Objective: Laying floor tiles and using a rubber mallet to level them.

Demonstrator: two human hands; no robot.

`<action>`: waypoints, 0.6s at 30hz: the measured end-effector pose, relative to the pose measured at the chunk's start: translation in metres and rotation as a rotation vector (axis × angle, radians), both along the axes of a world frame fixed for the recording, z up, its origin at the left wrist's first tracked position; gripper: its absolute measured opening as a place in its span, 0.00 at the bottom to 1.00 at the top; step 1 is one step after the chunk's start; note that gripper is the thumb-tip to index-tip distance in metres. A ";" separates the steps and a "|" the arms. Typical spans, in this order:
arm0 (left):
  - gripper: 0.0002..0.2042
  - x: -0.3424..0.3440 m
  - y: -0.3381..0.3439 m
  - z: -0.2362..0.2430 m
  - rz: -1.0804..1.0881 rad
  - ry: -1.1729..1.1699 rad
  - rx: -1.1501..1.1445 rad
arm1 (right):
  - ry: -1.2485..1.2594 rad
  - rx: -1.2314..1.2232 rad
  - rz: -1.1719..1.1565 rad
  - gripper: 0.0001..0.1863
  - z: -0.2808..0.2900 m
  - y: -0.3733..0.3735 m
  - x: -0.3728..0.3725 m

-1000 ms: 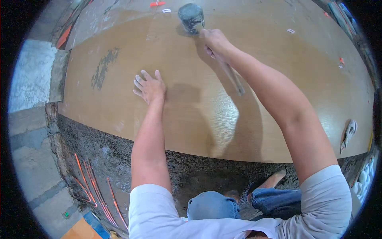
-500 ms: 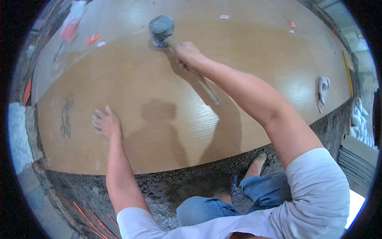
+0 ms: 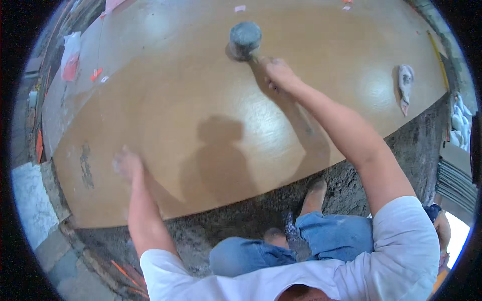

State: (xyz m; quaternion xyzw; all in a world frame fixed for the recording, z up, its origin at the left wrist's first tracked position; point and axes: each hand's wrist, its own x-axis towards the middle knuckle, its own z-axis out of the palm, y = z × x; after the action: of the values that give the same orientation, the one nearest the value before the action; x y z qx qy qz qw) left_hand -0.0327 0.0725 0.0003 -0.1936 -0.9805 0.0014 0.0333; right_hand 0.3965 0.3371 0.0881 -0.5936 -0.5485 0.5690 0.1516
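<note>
A large glossy tan slab (image 3: pixel 170 100) lies before me. Over its upper middle I grip a mallet (image 3: pixel 246 37) with a thick, round, grey-smeared head. My right hand (image 3: pixel 280 74) is closed around its handle near the head, with the arm stretched out. Whether the head touches the slab I cannot tell. Toward the slab's near left part, my left hand (image 3: pixel 129 164) reaches out with nothing in it. Its fingers are somewhat blurred but look extended, low over or on the surface.
Rough dark ground (image 3: pixel 211 228) runs along the slab's near edge, by my bare feet. A stained light cloth (image 3: pixel 405 85) lies on the slab's right. At the far left are a plastic bag (image 3: pixel 71 55) and a small orange piece (image 3: pixel 96 74). Flat sheets (image 3: pixel 454 183) are stacked at right.
My right hand and the mallet have moved right across the slab. The view has turned, shifting the cloth and bag within it. My left hand is blurrier than before.
</note>
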 end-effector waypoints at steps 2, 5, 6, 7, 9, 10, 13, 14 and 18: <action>0.21 0.100 0.040 -0.007 -0.346 -0.487 0.647 | -0.033 -0.015 0.024 0.25 -0.010 0.002 0.011; 0.29 0.269 0.088 0.023 -1.353 -0.477 -0.087 | 0.016 0.072 0.100 0.24 -0.038 0.022 0.035; 0.32 0.297 0.090 0.010 -1.511 -0.478 0.104 | 0.098 0.138 0.164 0.24 -0.046 0.025 0.031; 0.34 0.315 0.104 0.009 -1.471 -0.434 0.137 | 0.118 0.130 0.185 0.24 -0.048 0.025 0.029; 0.35 0.308 0.125 0.009 -1.421 -0.394 0.158 | 0.114 0.121 0.140 0.23 -0.043 0.016 0.031; 0.35 0.286 0.137 0.008 -1.297 -0.309 0.152 | 0.112 0.221 0.146 0.22 -0.046 0.016 0.032; 0.32 0.184 0.138 0.004 -0.545 -0.593 0.263 | 0.017 0.260 0.176 0.21 -0.070 0.026 0.055; 0.30 0.096 0.100 0.000 -0.298 -0.498 0.373 | 0.103 0.279 0.151 0.21 -0.054 0.012 0.027; 0.29 -0.015 0.011 0.006 0.119 -0.153 -0.102 | -0.123 0.488 0.182 0.24 -0.053 0.010 0.036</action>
State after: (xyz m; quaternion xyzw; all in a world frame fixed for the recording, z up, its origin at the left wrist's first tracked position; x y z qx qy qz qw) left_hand -0.0480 0.0840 0.0066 -0.1362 -0.9886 0.0383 -0.0514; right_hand 0.4327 0.3472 0.0355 -0.5211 -0.7287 0.3942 0.2050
